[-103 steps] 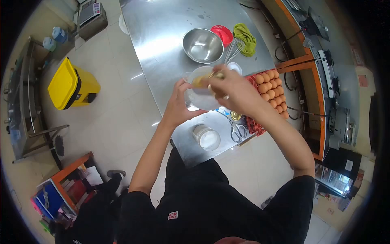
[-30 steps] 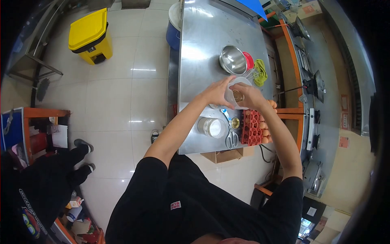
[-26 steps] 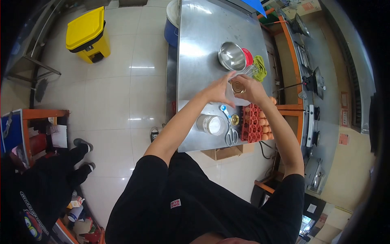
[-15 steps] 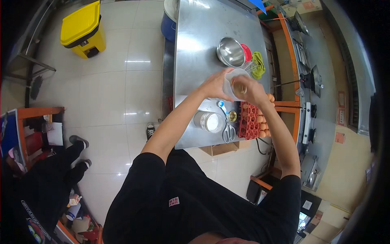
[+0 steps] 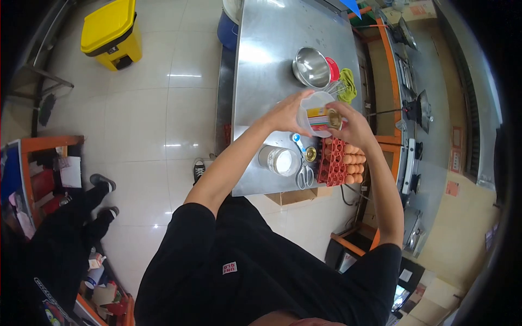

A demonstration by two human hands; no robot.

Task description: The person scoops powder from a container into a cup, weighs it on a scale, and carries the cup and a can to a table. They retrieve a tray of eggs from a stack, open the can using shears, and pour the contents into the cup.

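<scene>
My left hand [image 5: 288,114] is wrapped around the side of a translucent plastic tub [image 5: 319,99], which is tilted with its mouth toward me. Inside the tub lie several colourful packets [image 5: 316,120], yellow, white and red. In my right hand [image 5: 353,127], at the tub's mouth, is a small brownish jar-like container [image 5: 334,119]; its label cannot be read. Below the hands on the steel table are blue-handled measuring spoons [image 5: 296,138], a small gold-coloured tin [image 5: 310,154], scissors [image 5: 305,175] and a clear jar of white powder [image 5: 283,161].
Red egg trays [image 5: 331,165] with brown eggs [image 5: 354,163] stand at the right edge of the steel table [image 5: 272,70]. Farther up are a metal bowl [image 5: 311,68], a whisk [image 5: 334,88] and a green cloth [image 5: 347,87]. Another person's legs [image 5: 92,209] show at left.
My right hand has drawn slightly back toward the tub's right rim, bringing the small container into clearer view. The packets inside the tub now show.
</scene>
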